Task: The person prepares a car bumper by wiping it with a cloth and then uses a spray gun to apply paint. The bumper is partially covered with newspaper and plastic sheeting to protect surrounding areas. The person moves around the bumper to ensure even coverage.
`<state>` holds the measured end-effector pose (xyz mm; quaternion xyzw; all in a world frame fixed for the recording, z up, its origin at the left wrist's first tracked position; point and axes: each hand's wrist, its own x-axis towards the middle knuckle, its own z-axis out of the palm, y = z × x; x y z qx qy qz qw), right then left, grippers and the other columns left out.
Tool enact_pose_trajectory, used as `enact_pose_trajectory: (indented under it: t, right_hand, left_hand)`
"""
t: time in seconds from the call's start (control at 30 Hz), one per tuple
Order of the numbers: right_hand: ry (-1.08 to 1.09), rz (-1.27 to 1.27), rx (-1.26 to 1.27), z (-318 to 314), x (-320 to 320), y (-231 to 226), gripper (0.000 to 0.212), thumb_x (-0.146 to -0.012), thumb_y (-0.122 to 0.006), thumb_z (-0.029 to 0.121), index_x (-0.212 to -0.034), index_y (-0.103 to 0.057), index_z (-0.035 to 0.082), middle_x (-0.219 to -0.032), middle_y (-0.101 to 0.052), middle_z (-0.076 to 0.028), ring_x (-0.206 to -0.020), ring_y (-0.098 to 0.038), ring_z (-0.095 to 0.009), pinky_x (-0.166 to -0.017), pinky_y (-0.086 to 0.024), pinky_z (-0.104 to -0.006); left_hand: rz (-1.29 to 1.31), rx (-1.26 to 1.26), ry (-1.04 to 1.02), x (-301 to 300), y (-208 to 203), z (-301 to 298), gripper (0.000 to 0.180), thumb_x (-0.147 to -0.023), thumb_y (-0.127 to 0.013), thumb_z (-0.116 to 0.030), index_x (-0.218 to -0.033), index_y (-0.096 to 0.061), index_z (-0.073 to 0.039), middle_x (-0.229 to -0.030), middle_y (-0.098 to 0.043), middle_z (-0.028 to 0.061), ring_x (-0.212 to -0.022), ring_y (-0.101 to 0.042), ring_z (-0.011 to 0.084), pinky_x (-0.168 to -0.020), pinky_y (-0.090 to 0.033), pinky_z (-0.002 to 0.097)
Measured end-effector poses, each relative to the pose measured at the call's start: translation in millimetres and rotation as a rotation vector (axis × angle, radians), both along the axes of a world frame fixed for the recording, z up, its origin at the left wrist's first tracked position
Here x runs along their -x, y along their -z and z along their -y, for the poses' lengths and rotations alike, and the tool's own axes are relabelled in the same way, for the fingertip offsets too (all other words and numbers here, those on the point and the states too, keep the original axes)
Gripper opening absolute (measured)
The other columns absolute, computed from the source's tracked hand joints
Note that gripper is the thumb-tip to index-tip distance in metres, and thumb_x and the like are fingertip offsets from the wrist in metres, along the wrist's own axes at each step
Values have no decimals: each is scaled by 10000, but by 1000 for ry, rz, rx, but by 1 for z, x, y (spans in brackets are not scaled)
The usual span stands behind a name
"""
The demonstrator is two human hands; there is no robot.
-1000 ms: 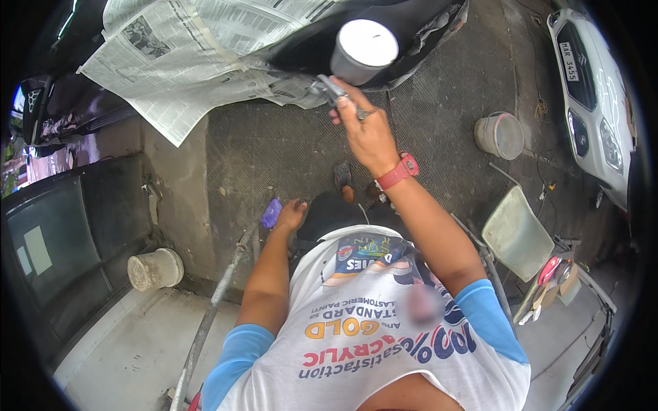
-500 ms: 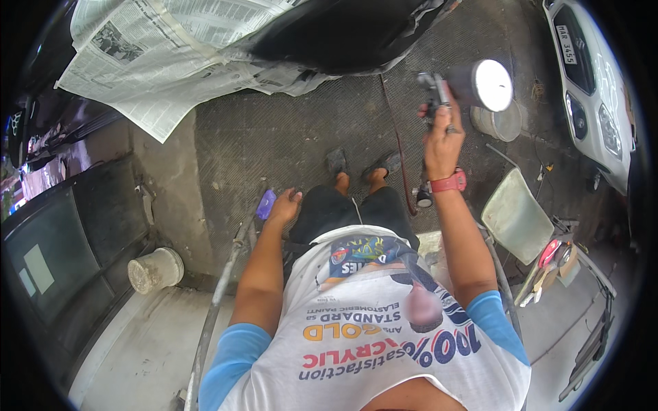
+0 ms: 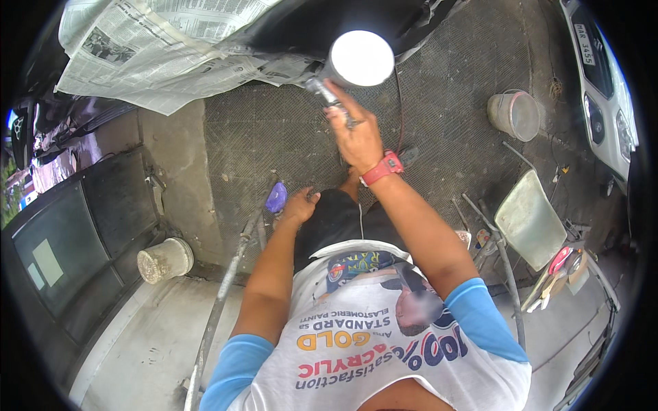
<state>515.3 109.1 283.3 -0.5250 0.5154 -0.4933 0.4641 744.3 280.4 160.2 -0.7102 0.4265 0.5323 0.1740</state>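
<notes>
Held out in front of me, my right hand (image 3: 359, 140) wraps around the handle of a spray gun (image 3: 325, 92). A round cup with a white lid (image 3: 363, 58) sits on the gun, over the dark, glossy panel (image 3: 301, 31). Motion blurs the gun slightly, and my fingers hide its trigger. A thin reddish hose (image 3: 400, 113) runs along the floor behind my wrist. Low beside my thigh, my left hand (image 3: 299, 207) hangs with fingers loosely bent and nothing visible in them. Close to it, a purple object (image 3: 276, 197) sits by the end of a metal rail (image 3: 236, 264).
Newspaper sheets (image 3: 164, 48) mask the area around the panel. A whitish bucket (image 3: 514, 115) stands on the right, another bucket (image 3: 165, 261) on the left. A pale chair seat (image 3: 531, 219) and a box of tools (image 3: 552, 277) are at right. A white car (image 3: 596, 103) is parked beyond.
My right hand has swung left with the spray gun, from over the floor near the bucket to the dark panel. My left hand stays low by my thigh. The view has shifted slightly.
</notes>
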Motion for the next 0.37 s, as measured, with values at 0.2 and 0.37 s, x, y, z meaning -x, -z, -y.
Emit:
enact_pose_trajectory:
  t: [0.2, 0.37]
  right_hand:
    - [281, -112, -131, -20, 80, 27, 459, -1120, -568, 248, -1556, -609, 113, -1383, -743, -195, -1150, -773, -271, -987, -603, -406]
    - [333, -32, -59, -24, 74, 19, 479, -1139, -544, 284, -1582, -583, 107, -1390, -724, -208, -1061, -791, -250, -946, -623, -400]
  left_hand:
    - [25, 16, 115, -2, 19, -21, 667, -1078, -608, -526, -1612, -530, -132, -1366, -740, 222, -1337, -678, 362, -1143, -510, 432]
    - [38, -2, 195, -9, 40, -28, 711, -1056, -636, -550, -1627, -518, -142, -1395, -722, 234, -1340, -678, 362, -1154, -502, 433]
